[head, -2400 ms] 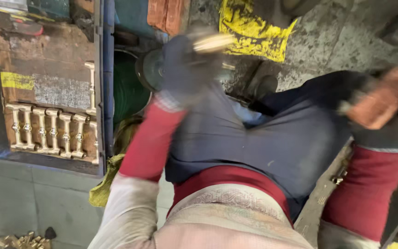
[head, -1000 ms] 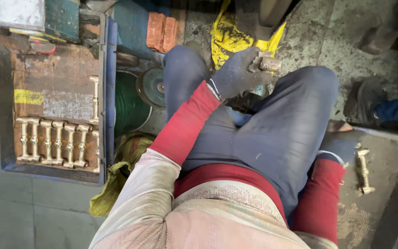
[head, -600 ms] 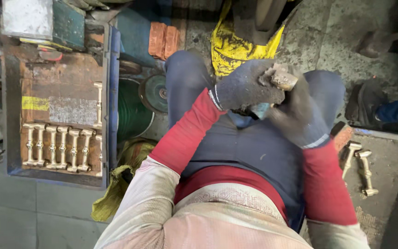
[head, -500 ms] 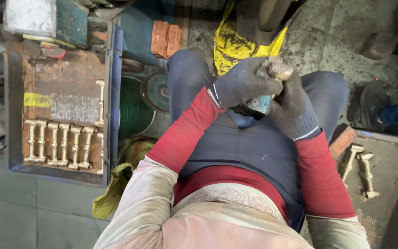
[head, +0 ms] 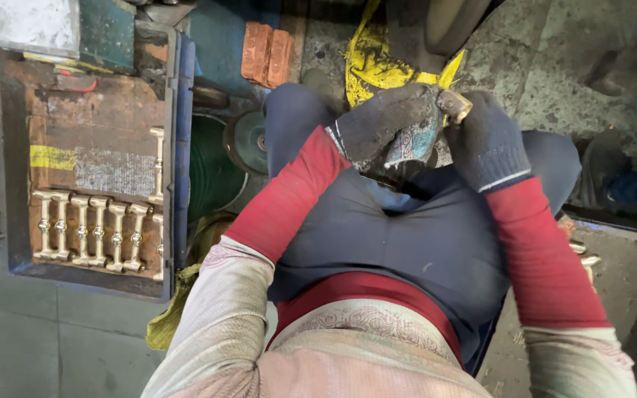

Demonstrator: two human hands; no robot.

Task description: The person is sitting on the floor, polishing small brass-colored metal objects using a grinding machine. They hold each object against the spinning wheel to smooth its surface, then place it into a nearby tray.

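We are working one brass fitting (head: pixel 454 105) above our lap, while a row of similar brass pieces (head: pixel 97 234) is lying lined up in the blue tray (head: pixel 175 177) on our left and a few more (head: pixel 582 256) are waiting on our right. Our left hand (head: pixel 391 129) and right hand (head: pixel 485 140), both gloved, are closing together around that fitting.

Gloved hands: two, left hand (head: pixel 388 133) and right hand (head: pixel 486 147)
Brass piece held (head: pixel 457 105): one
Brass fittings in the tray (head: pixel 97 230): about eight, seven in a row and one upright
Bricks (head: pixel 267 54): two
Grinding discs (head: pixel 248 141): one
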